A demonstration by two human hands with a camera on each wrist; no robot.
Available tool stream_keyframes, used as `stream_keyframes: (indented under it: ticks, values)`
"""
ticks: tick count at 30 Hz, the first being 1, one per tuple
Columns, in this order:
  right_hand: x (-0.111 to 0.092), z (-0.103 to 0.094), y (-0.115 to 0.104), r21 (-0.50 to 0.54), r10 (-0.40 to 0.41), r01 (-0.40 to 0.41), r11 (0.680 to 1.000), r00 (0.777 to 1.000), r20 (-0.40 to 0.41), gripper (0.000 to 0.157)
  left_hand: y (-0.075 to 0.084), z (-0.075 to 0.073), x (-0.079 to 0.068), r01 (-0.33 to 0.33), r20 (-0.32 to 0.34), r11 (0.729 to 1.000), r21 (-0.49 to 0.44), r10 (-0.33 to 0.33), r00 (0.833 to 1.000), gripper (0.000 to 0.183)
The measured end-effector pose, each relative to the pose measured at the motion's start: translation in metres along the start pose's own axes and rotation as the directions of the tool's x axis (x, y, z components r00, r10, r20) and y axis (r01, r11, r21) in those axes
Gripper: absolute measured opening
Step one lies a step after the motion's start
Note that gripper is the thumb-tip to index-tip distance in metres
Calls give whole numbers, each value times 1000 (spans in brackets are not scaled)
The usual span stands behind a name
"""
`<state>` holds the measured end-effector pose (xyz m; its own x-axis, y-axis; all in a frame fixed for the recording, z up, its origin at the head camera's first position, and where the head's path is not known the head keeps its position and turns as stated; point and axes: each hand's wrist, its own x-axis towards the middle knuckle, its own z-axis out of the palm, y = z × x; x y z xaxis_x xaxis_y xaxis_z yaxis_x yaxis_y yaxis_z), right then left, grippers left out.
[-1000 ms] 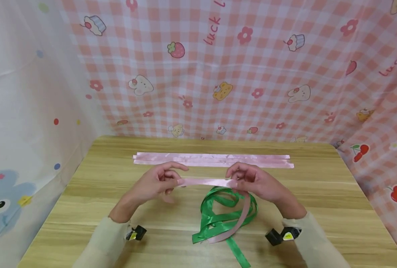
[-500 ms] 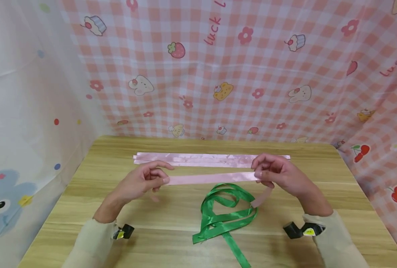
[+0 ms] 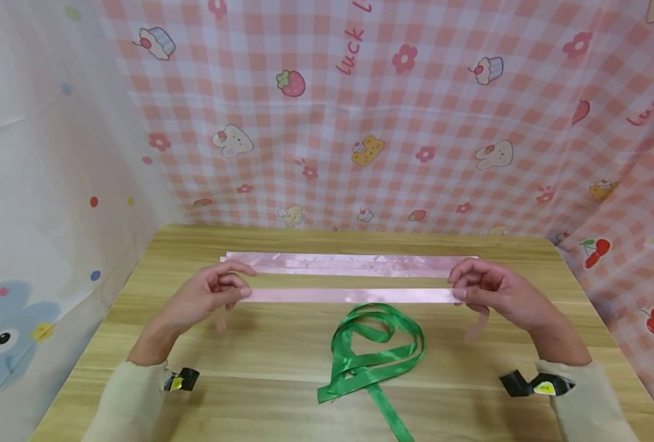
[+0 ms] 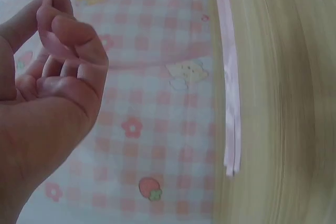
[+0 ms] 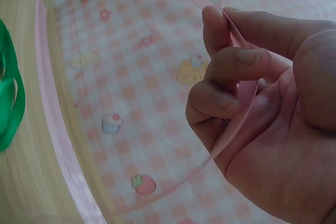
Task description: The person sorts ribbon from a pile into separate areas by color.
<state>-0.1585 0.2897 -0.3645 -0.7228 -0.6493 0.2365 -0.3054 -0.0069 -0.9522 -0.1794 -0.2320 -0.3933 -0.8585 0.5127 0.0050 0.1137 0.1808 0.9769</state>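
Observation:
A pink satin ribbon (image 3: 349, 295) is stretched level between both hands, above the table. My left hand (image 3: 208, 293) pinches it between thumb and finger near one end, and a short tail dangles below that hand. On the other side my right hand (image 3: 495, 293) pinches it the same way, its loose tail hanging under the palm. In the right wrist view the ribbon (image 5: 247, 90) runs past the curled fingers (image 5: 210, 100). Behind the stretched piece, more pink ribbon strips (image 3: 349, 263) lie side by side on the table. The left wrist view shows those strips' ends (image 4: 231, 129).
A loosely coiled green ribbon (image 3: 379, 359) lies on the wooden table (image 3: 272, 387) between the forearms, one tail running toward the front. A pink checked cloth (image 3: 327, 123) hangs behind the table, and a white cloth (image 3: 40, 172) hangs at the left.
Both hands have moved apart, left hand leftward and right hand rightward, so a longer stretch of pink ribbon spans between them. The tail that lay over the green coil has lifted away.

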Motion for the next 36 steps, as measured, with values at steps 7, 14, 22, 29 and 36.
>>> stream_keyframes:
  ticks: [7, 14, 22, 29, 36]
  values:
    - [-15, -10, 5, 4, 15, -15, 1000, 1000, -23, 31, -4, -10, -6, 18, -1, 999, 35, -18, 1000, 32]
    - [-27, -20, 10, -22, 90, -91, 996, 995, -45, 24, -13, -22, -12, 73, -36, 993, 94, -70, 997, 36]
    - [-47, -38, 29, -97, 204, -215, 972, 972, -114, 20, -32, -38, -19, 117, -8, 989, 93, -117, 993, 39]
    - [-62, -55, 47, -97, 305, -326, 940, 935, -180, 17, -45, -49, -20, 212, -86, 973, 95, -204, 975, 43]
    - [-76, -66, 63, -83, 355, -384, 919, 902, -245, 14, -56, -57, -21, 207, -115, 978, 38, -202, 973, 45]
